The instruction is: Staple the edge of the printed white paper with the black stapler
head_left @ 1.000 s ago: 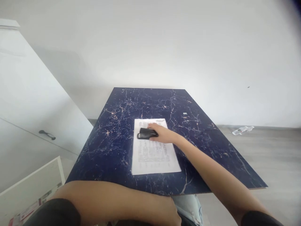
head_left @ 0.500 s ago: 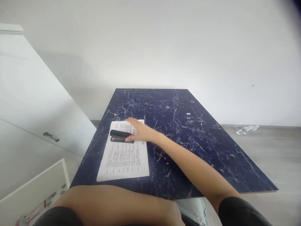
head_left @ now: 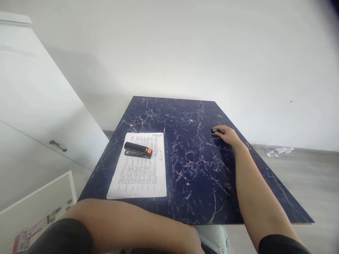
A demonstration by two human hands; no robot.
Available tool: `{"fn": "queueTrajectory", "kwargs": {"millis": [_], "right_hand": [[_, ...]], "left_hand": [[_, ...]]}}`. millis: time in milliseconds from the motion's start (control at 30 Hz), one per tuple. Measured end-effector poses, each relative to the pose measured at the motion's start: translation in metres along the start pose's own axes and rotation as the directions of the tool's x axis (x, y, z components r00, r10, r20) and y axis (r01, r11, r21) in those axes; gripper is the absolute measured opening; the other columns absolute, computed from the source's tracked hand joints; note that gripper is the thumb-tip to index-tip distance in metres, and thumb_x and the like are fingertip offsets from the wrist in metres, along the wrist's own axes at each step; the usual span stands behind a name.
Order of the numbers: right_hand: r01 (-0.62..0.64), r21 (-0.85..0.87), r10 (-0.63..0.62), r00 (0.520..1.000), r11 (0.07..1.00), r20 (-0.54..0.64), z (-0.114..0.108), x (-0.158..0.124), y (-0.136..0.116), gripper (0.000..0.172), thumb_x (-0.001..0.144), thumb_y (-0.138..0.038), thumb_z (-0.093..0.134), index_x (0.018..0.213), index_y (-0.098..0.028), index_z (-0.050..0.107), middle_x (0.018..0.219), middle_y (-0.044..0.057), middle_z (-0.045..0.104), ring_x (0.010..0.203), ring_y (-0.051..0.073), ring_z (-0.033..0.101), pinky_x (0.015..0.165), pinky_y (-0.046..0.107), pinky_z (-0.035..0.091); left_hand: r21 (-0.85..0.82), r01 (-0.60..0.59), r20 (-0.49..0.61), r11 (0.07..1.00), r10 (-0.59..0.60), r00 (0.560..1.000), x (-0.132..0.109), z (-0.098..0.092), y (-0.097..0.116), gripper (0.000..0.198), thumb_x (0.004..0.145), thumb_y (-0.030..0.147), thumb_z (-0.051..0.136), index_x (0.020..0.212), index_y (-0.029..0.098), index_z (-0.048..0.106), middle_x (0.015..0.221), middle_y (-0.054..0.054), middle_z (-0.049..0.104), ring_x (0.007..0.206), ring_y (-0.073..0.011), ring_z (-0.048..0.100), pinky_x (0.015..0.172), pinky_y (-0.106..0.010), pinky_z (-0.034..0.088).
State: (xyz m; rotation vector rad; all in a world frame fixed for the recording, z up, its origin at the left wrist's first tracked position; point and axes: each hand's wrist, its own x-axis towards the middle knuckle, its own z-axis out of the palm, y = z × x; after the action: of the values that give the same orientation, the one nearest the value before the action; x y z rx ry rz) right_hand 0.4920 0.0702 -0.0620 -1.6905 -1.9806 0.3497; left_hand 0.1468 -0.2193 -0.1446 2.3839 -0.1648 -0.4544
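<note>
At the right side of the dark blue marbled table (head_left: 190,183), my right hand (head_left: 226,134) has its fingers closed round a small black object (head_left: 214,131) with a light grey patch. The fingers cover much of it, so its kind is unclear. A black stapler (head_left: 137,148) with an orange end lies on a printed sheet of paper (head_left: 137,180) at the table's left, away from both hands. My left forearm lies along the near edge, and my left hand (head_left: 195,240) is low in my lap with its fingers hidden.
A white cabinet (head_left: 39,106) with a dark handle stands to the left. Below it is a white-framed box (head_left: 47,194) with printed items inside. A pale wall (head_left: 185,53) rises behind the table. A clear plastic wrapper (head_left: 280,152) lies on the floor at right.
My right hand has left the stapler and moved across to the table's right side, where it grips the small black object. The stapler stays on the paper. The view has shifted slightly.
</note>
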Motion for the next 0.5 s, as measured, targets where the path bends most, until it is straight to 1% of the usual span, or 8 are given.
{"fn": "queueTrajectory", "kwargs": {"millis": [67, 167, 200, 267, 333, 367, 433, 500], "right_hand": [[-0.030, 0.001, 0.030, 0.996, 1.000, -0.079, 0.005, 0.000, -0.004, 0.034, 0.085, -0.044, 0.063, 0.104, -0.021, 0.078, 0.120, 0.011, 0.074, 0.106, 0.028, 0.069, 0.102, 0.044, 0.053], [-0.074, 0.001, 0.073, 0.978, 0.997, -0.196, 0.013, 0.008, -0.020, 0.026, 0.081, -0.039, 0.066, 0.090, -0.019, 0.079, 0.097, 0.012, 0.077, 0.087, 0.027, 0.070, 0.095, 0.048, 0.054], [-0.079, 0.004, 0.078, 0.972, 0.997, -0.223, 0.016, 0.012, -0.029, 0.025, 0.080, -0.038, 0.067, 0.090, -0.018, 0.078, 0.093, 0.012, 0.077, 0.085, 0.028, 0.070, 0.095, 0.049, 0.054], [-0.060, 0.030, 0.065, 0.965, 0.998, -0.253, 0.027, 0.022, -0.054, 0.028, 0.083, -0.037, 0.067, 0.099, -0.016, 0.077, 0.092, 0.012, 0.077, 0.087, 0.027, 0.072, 0.094, 0.047, 0.055], [0.012, 0.098, 0.013, 0.968, 0.995, -0.250, 0.043, 0.031, -0.093, 0.034, 0.086, -0.040, 0.067, 0.111, -0.018, 0.074, 0.098, 0.009, 0.078, 0.090, 0.024, 0.073, 0.090, 0.040, 0.057], [0.093, 0.199, -0.044, 0.970, 0.975, -0.237, 0.054, 0.036, -0.118, 0.036, 0.087, -0.041, 0.069, 0.114, -0.018, 0.073, 0.100, 0.010, 0.078, 0.092, 0.024, 0.073, 0.088, 0.039, 0.057], [0.230, 0.306, -0.169, 0.962, 0.924, -0.212, 0.079, 0.044, -0.172, 0.034, 0.086, -0.042, 0.074, 0.112, -0.020, 0.073, 0.098, 0.008, 0.078, 0.088, 0.023, 0.073, 0.085, 0.037, 0.058], [0.303, 0.325, -0.283, 0.953, 0.896, -0.107, 0.107, 0.052, -0.226, 0.033, 0.084, -0.035, 0.078, 0.114, -0.021, 0.073, 0.096, 0.005, 0.078, 0.081, 0.020, 0.071, 0.082, 0.036, 0.057]], "left_hand": [[-0.003, -0.007, 0.004, 1.000, 0.007, 1.000, -0.001, -0.002, 0.002, 0.044, 0.066, 0.014, 0.067, 0.041, 0.024, 0.031, 0.044, 0.000, 0.053, 0.039, -0.0190, 0.052, 0.043, -0.034, 0.042], [0.000, 0.009, 0.045, 1.000, -0.009, 0.999, 0.001, -0.004, 0.003, 0.042, 0.064, 0.013, 0.067, 0.039, 0.023, 0.034, 0.045, 0.000, 0.054, 0.041, -0.0176, 0.053, 0.045, -0.033, 0.043], [-0.003, 0.018, 0.073, 1.000, -0.017, 0.997, 0.003, -0.005, 0.003, 0.042, 0.064, 0.013, 0.068, 0.039, 0.023, 0.035, 0.045, 0.000, 0.054, 0.042, -0.0175, 0.054, 0.046, -0.032, 0.044], [-0.011, 0.042, 0.131, 0.999, -0.041, 0.990, 0.008, -0.006, 0.001, 0.044, 0.063, 0.014, 0.068, 0.038, 0.023, 0.033, 0.045, 0.000, 0.053, 0.044, -0.0184, 0.056, 0.047, -0.033, 0.045], [-0.019, 0.049, 0.165, 0.999, -0.046, 0.985, 0.012, -0.007, 0.000, 0.044, 0.064, 0.015, 0.069, 0.039, 0.024, 0.034, 0.046, -0.001, 0.053, 0.049, -0.0207, 0.060, 0.049, -0.034, 0.047], [-0.025, 0.043, 0.175, 0.999, -0.038, 0.984, 0.014, -0.007, -0.001, 0.043, 0.063, 0.016, 0.069, 0.039, 0.024, 0.035, 0.048, -0.002, 0.055, 0.053, -0.0217, 0.062, 0.050, -0.034, 0.047], [-0.041, 0.022, 0.219, 0.999, -0.012, 0.976, 0.016, -0.007, -0.001, 0.039, 0.061, 0.015, 0.071, 0.039, 0.023, 0.040, 0.053, -0.003, 0.060, 0.060, -0.0226, 0.067, 0.053, -0.034, 0.049], [-0.057, 0.015, 0.262, 0.998, 0.001, 0.965, 0.015, -0.008, 0.000, 0.035, 0.059, 0.014, 0.072, 0.039, 0.023, 0.044, 0.058, -0.004, 0.065, 0.064, -0.0225, 0.069, 0.053, -0.033, 0.049]]}}
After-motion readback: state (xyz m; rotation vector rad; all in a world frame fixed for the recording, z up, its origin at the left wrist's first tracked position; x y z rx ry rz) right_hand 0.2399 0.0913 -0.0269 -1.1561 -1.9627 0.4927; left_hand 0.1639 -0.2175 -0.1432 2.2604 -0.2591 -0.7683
